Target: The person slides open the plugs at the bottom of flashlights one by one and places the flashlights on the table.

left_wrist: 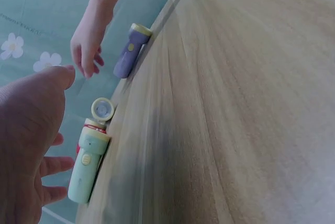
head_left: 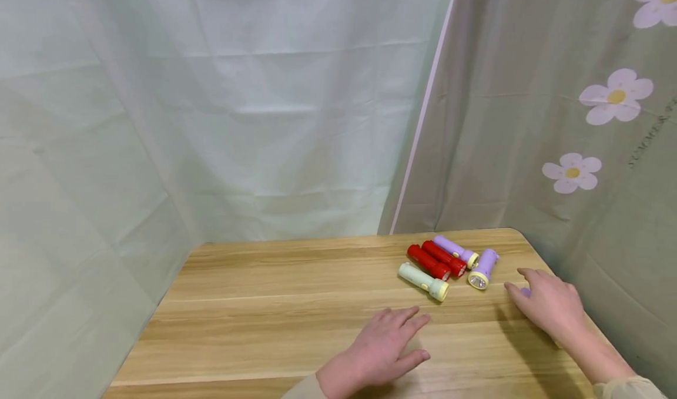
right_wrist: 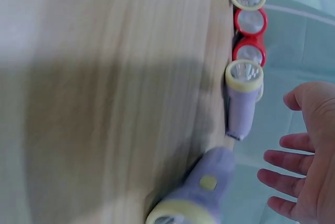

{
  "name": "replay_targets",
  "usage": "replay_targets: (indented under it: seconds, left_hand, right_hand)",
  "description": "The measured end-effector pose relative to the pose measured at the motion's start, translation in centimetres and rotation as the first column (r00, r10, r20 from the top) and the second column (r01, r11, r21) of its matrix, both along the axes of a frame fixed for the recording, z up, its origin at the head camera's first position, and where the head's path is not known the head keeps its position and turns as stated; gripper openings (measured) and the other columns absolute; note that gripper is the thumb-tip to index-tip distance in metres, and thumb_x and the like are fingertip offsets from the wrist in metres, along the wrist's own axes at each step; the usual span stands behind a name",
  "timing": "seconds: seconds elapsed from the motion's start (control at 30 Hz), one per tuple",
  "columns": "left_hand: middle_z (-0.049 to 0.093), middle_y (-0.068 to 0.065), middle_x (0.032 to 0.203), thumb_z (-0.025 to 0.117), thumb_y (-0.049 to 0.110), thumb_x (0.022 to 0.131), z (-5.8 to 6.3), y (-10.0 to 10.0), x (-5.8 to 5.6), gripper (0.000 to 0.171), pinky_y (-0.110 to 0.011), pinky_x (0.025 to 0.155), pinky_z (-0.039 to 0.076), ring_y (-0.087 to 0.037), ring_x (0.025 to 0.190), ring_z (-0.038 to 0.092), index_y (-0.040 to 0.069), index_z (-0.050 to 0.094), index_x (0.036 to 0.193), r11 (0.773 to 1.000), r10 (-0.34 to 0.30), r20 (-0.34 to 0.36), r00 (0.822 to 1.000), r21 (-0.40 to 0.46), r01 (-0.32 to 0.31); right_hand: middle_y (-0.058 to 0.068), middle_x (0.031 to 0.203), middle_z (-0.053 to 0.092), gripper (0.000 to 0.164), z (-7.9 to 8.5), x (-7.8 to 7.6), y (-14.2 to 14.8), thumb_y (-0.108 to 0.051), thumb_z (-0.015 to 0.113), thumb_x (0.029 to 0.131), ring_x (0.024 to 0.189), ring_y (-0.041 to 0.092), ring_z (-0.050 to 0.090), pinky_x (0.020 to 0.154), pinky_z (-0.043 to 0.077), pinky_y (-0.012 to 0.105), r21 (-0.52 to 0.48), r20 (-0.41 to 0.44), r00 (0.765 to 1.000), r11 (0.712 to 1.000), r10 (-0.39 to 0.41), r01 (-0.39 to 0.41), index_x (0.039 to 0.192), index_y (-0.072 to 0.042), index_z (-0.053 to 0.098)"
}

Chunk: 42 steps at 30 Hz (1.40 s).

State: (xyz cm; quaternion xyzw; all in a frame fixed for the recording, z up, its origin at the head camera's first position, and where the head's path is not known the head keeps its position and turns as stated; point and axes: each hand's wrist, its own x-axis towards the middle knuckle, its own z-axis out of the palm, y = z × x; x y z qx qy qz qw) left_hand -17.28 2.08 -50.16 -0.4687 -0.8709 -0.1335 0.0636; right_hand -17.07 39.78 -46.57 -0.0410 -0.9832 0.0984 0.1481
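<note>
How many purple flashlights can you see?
3. One purple flashlight is at the back, beside two red flashlights; another is right of those, lens toward you; the third is by the right hand, mostly hidden behind it in the head view.

Flashlights (head_left: 427, 262) are red, purple or pale green; the curtain (head_left: 529, 117) flowered.
</note>
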Motion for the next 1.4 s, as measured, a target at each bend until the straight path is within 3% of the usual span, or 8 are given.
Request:
replay_targets:
  seconds: [0.23, 0.47, 0.7, 0.87, 1.4]
  left_hand:
    - [0.041, -0.005, 0.159, 0.042, 0.055, 0.106, -0.2, 0.6, -0.6, 0.063, -0.047, 0.114, 0.038, -0.023, 0.14, 0.046, 0.025, 0.032, 0.161, 0.999, 0.032, -0.003, 0.999, 0.012, -0.032]
    - [0.038, -0.002, 0.161, 0.038, 0.058, 0.106, -0.2, 1.9, -1.3, 0.063, -0.049, 0.115, 0.037, -0.022, 0.143, 0.042, 0.027, 0.031, 0.161, 0.998, 0.064, -0.005, 0.998, 0.007, -0.064]
    - [0.042, -0.002, 0.158, 0.038, 0.059, 0.106, -0.3, 2.7, -1.6, 0.063, -0.047, 0.114, 0.038, -0.023, 0.141, 0.044, 0.026, 0.036, 0.16, 0.996, 0.091, 0.001, 0.996, 0.01, -0.091]
    - [0.042, -0.002, 0.158, 0.04, 0.059, 0.105, -0.5, 3.0, -1.5, 0.064, -0.046, 0.114, 0.038, -0.022, 0.141, 0.044, 0.026, 0.036, 0.16, 0.995, 0.097, 0.019, 0.995, 0.016, -0.098]
    - [0.041, -0.001, 0.159, 0.045, 0.057, 0.105, -0.5, 3.0, -1.2, 0.063, -0.047, 0.113, 0.039, -0.022, 0.14, 0.046, 0.027, 0.035, 0.16, 0.996, 0.084, 0.031, 0.996, 0.021, -0.085]
  right_hand:
    - [0.031, 0.12, 0.066, 0.056, 0.0, -2.4, -2.0, -0.042, 0.065, 0.096, 0.109, 0.053, 0.06, 0.082, 0.041, 0.068, 0.038, -0.019, 0.999, 0.999, 0.03, -0.029, 0.128, 0.005, 0.064]
    - [0.03, 0.117, 0.067, 0.06, -0.3, -4.3, -3.0, -0.047, 0.06, 0.099, 0.103, 0.054, 0.061, 0.081, 0.041, 0.069, 0.015, 0.032, 0.999, 1.0, 0.021, -0.021, 0.129, 0.005, 0.063]
    - [0.017, 0.09, 0.065, 0.048, -0.7, -5.8, -3.2, -0.051, 0.06, 0.097, 0.084, 0.044, 0.063, 0.072, 0.042, 0.065, -0.014, 0.11, 0.994, 1.0, -0.012, 0.013, 0.099, -0.003, 0.062]
    - [0.012, 0.08, 0.06, 0.048, -0.8, -6.4, -3.2, -0.054, 0.06, 0.096, 0.076, 0.039, 0.061, 0.067, 0.042, 0.061, -0.024, 0.154, 0.987, 0.999, -0.042, 0.046, 0.09, -0.007, 0.057]
    - [0.01, 0.072, 0.056, 0.051, -1.1, -6.7, -3.3, -0.058, 0.058, 0.096, 0.069, 0.035, 0.058, 0.068, 0.041, 0.058, -0.038, 0.199, 0.979, 0.998, -0.049, 0.058, 0.084, -0.009, 0.051]
